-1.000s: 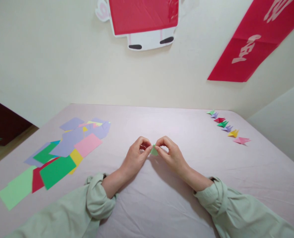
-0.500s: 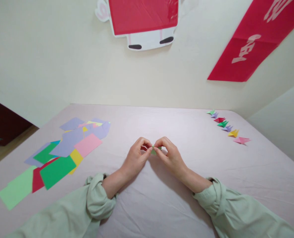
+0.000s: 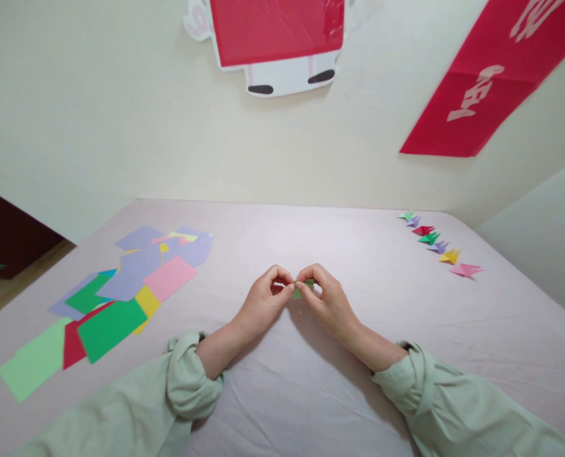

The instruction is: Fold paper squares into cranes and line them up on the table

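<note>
Item: small green folded paper piece [image 3: 300, 289], at table centre, pinched from both sides. Left hand [image 3: 262, 303]: thumb and forefinger pressed together on its left end. Right hand [image 3: 327, 301]: fingertips closed on its right end. Pink-covered table [image 3: 311, 393] beneath. Loose coloured paper squares [image 3: 120, 285] at 9 o'clock. Row of finished folded pieces [image 3: 437, 244] at 2 o'clock.

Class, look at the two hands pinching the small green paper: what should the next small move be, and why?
Probably press the fold flat with the fingertips. The left hand and right hand both pinch the small green folded paper just above the pink table, and it looks less finished than the folded pieces lined up at the far right.
</note>
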`<move>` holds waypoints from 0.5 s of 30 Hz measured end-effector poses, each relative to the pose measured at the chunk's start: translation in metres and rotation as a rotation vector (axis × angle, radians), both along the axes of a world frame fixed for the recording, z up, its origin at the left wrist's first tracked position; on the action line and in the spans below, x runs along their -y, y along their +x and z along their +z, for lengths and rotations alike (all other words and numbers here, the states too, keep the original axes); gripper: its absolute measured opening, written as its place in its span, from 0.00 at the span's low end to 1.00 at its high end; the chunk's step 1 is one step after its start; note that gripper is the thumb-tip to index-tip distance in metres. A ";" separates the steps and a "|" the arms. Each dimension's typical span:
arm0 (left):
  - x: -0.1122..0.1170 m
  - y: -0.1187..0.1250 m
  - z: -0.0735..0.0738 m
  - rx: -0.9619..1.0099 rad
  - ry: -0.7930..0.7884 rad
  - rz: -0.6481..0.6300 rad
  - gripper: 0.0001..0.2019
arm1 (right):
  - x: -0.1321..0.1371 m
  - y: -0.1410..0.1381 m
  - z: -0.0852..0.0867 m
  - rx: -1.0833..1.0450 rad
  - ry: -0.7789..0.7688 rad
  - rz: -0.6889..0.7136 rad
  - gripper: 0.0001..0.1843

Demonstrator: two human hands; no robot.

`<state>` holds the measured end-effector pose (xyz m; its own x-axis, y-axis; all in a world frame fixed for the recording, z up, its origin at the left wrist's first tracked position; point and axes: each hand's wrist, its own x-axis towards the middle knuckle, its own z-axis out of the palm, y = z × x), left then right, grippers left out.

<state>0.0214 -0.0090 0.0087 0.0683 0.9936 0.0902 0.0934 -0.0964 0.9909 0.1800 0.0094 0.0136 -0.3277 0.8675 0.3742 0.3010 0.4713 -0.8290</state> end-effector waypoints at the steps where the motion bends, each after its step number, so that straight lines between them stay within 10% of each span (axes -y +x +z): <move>1: 0.000 0.000 0.000 0.004 -0.004 -0.002 0.03 | 0.000 0.000 0.000 0.002 -0.008 0.002 0.03; 15: 0.000 0.001 0.000 0.035 -0.028 0.001 0.06 | -0.001 0.000 -0.001 -0.059 -0.180 -0.009 0.03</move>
<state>0.0225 -0.0086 0.0084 0.0647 0.9958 0.0647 0.0584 -0.0686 0.9959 0.1800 0.0102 0.0129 -0.3013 0.9251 0.2310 0.2527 0.3111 -0.9162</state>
